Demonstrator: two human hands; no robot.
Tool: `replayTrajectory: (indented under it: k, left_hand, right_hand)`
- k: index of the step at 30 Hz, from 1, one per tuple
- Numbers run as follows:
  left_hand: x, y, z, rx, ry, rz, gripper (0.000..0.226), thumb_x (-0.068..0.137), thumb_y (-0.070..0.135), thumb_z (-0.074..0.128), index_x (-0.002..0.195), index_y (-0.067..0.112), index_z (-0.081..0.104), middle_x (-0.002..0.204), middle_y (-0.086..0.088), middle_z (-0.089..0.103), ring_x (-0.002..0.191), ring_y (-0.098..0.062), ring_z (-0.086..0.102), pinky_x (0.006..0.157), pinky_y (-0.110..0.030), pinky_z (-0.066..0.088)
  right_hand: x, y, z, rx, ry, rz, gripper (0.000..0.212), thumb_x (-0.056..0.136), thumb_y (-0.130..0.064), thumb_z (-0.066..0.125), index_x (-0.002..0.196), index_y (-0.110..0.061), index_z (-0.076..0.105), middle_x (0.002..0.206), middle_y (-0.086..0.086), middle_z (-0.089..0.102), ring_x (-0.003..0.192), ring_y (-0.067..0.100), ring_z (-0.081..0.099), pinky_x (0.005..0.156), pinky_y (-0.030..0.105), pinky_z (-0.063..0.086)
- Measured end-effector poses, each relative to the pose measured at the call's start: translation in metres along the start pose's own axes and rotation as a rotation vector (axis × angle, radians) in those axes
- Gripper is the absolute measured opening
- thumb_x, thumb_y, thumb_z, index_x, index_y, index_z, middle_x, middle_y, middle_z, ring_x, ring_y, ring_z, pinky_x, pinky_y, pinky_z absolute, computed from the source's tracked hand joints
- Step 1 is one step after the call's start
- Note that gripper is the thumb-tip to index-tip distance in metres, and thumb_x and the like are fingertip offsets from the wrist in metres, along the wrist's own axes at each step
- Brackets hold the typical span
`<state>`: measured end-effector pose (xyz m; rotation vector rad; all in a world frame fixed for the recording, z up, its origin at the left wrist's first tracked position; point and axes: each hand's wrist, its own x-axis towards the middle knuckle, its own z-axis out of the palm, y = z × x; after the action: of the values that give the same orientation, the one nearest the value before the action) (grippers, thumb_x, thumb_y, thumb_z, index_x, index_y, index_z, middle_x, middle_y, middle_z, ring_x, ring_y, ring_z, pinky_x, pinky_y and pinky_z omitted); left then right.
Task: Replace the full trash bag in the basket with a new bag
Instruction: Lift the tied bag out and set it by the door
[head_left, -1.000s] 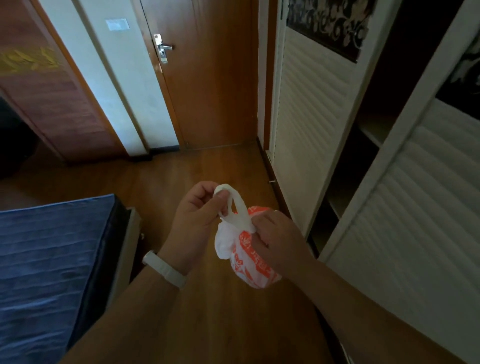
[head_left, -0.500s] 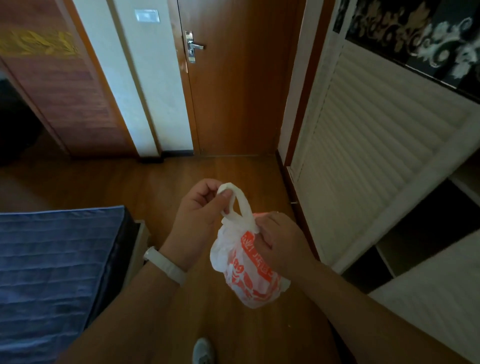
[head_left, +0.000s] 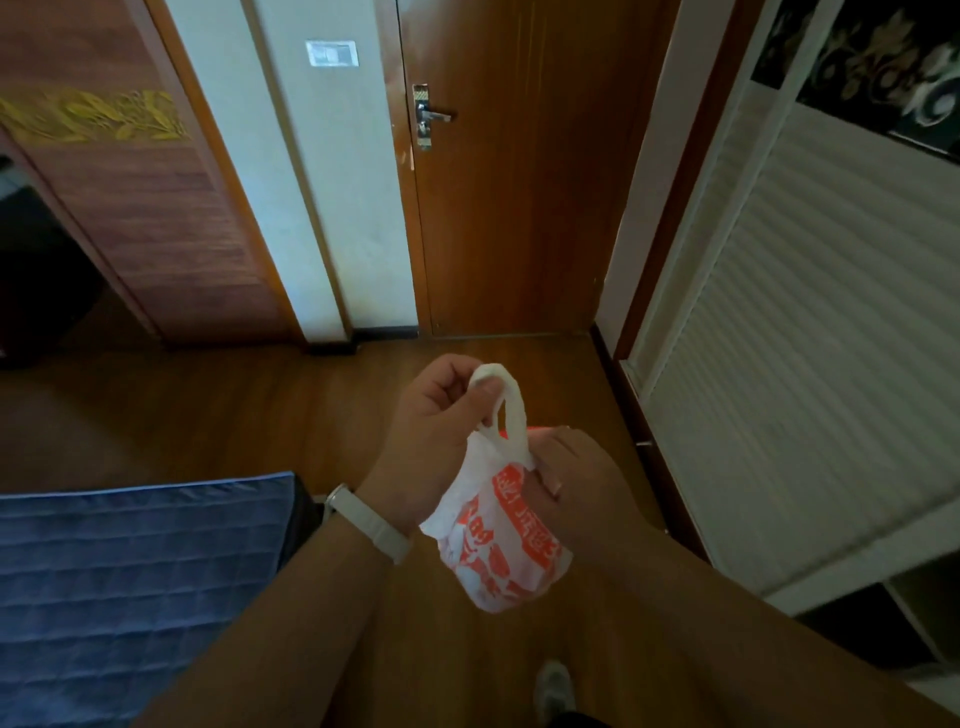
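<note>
A small white plastic bag with orange print hangs in front of me, bulging as if filled. My left hand, with a white band on its wrist, pinches the bag's white handle loop from above. My right hand grips the bag's neck just below the loop, from the right side. No basket is in view.
A closed wooden door with a metal lever handle faces me across the wooden floor. A blue quilted mattress lies at the lower left. A white slatted wardrobe door lines the right. My shoe shows at the bottom.
The view has swung left and forward towards the door, so the open wardrobe slid off to the right. Both hands keep the same hold on the bag, and a shoe has come into view.
</note>
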<state>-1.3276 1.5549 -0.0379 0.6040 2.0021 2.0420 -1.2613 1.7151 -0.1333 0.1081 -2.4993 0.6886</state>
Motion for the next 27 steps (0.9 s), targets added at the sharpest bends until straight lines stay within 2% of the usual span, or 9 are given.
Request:
replayTrajectory:
  k: [3,6,9,13,17,19,22,24,27]
  left_hand:
    - [0.032,-0.008,-0.012,0.019,0.019,-0.013,0.006,0.094,0.018,0.057,0.094,0.017,0.063,0.08,0.008,0.067,0.079,-0.012,0.064,0.07,-0.021,0.054]
    - [0.066,-0.018,-0.022,0.052,0.031,-0.023,0.007,0.093,0.016,0.058,0.09,0.019,0.064,0.081,0.005,0.067,0.08,-0.015,0.065,0.071,-0.022,0.055]
    - [0.11,-0.026,-0.03,0.032,0.062,-0.064,0.01,0.093,0.014,0.058,0.088,0.02,0.064,0.08,0.004,0.067,0.08,-0.017,0.064,0.072,-0.025,0.054]
    - [0.177,-0.032,-0.034,0.029,0.095,-0.087,0.012,0.093,0.011,0.057,0.088,0.019,0.064,0.078,0.006,0.067,0.076,-0.012,0.065,0.071,-0.024,0.054]
    - [0.251,-0.032,-0.031,0.036,0.122,-0.118,0.013,0.093,0.01,0.058,0.088,0.019,0.064,0.076,0.008,0.068,0.073,-0.009,0.065,0.069,-0.022,0.055]
    - [0.286,-0.033,-0.03,0.059,0.123,-0.099,0.013,0.092,0.009,0.059,0.087,0.019,0.065,0.076,0.006,0.068,0.073,-0.01,0.065,0.071,-0.024,0.056]
    - [0.332,-0.036,-0.032,0.089,0.108,-0.064,0.011,0.092,0.011,0.059,0.087,0.017,0.066,0.078,0.002,0.067,0.077,-0.016,0.064,0.075,-0.026,0.057]
    - [0.357,-0.039,-0.032,0.077,0.1,-0.071,0.01,0.093,0.011,0.058,0.088,0.015,0.066,0.08,0.001,0.067,0.077,-0.016,0.065,0.075,-0.026,0.057]
    - [0.39,-0.042,-0.031,0.041,0.101,-0.074,0.01,0.092,0.009,0.058,0.088,0.013,0.066,0.078,0.001,0.068,0.075,-0.015,0.065,0.074,-0.025,0.056]
  right_hand:
    - [0.021,0.014,0.024,-0.004,-0.021,0.01,0.04,0.097,-0.053,0.041,0.105,-0.02,0.063,0.101,-0.003,0.071,0.087,0.012,0.066,0.086,0.016,0.046]
    - [0.048,0.035,0.049,0.025,-0.03,0.013,0.043,0.098,-0.056,0.039,0.104,-0.02,0.063,0.102,-0.004,0.071,0.088,0.012,0.067,0.085,0.022,0.053]
    - [0.085,0.057,0.074,0.04,-0.035,0.008,0.041,0.098,-0.055,0.04,0.105,-0.021,0.062,0.102,-0.003,0.071,0.087,0.013,0.067,0.085,0.022,0.052]
    - [0.145,0.091,0.098,0.051,-0.072,0.014,0.042,0.098,-0.059,0.034,0.11,-0.026,0.058,0.108,-0.006,0.069,0.092,0.013,0.066,0.089,0.023,0.048]
    - [0.206,0.13,0.111,0.072,-0.094,-0.007,0.041,0.098,-0.059,0.036,0.113,-0.027,0.055,0.111,-0.005,0.069,0.095,0.014,0.067,0.092,0.029,0.052]
    - [0.235,0.15,0.114,0.084,-0.099,-0.017,0.046,0.098,-0.059,0.034,0.111,-0.023,0.059,0.109,-0.004,0.07,0.093,0.015,0.068,0.091,0.024,0.05]
    - [0.277,0.175,0.114,0.108,-0.106,-0.02,0.048,0.097,-0.057,0.034,0.108,-0.019,0.061,0.106,-0.001,0.07,0.091,0.017,0.068,0.091,0.012,0.035]
    - [0.298,0.19,0.116,0.114,-0.111,-0.021,0.047,0.097,-0.056,0.035,0.108,-0.019,0.061,0.106,0.0,0.07,0.091,0.018,0.068,0.09,0.014,0.036]
    - [0.322,0.206,0.121,0.113,-0.108,0.003,0.048,0.097,-0.058,0.033,0.109,-0.02,0.06,0.107,-0.001,0.07,0.092,0.018,0.068,0.089,0.024,0.045]
